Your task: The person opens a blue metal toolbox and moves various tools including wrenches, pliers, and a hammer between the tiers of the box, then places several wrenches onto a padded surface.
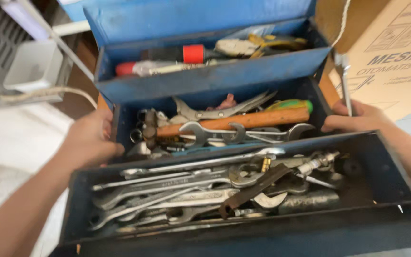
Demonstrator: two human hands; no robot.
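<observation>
Cardboard box is standing behind the blue toolbox, whose trays are sitting fanned open, crammed with wrenches and a wooden-handled hammer. Left hand is gripping the toolbox's left side, fingers curled around the edge. Right hand is clasping its right side, fingers wrapped shut.

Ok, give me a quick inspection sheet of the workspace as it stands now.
Surface: pale floor, toolbox on it.
Job's things: blue cantilever toolbox spread open; near tray holds spanners; middle holds a wooden-handled hammer; top tray holds a red-tipped tool and pliers.
Clutter: cardboard box at right.
Hands: left hand and right hand grip the box's two ends.
Cables: pale cord at left.
Surroundings: grey unit upper left.
</observation>
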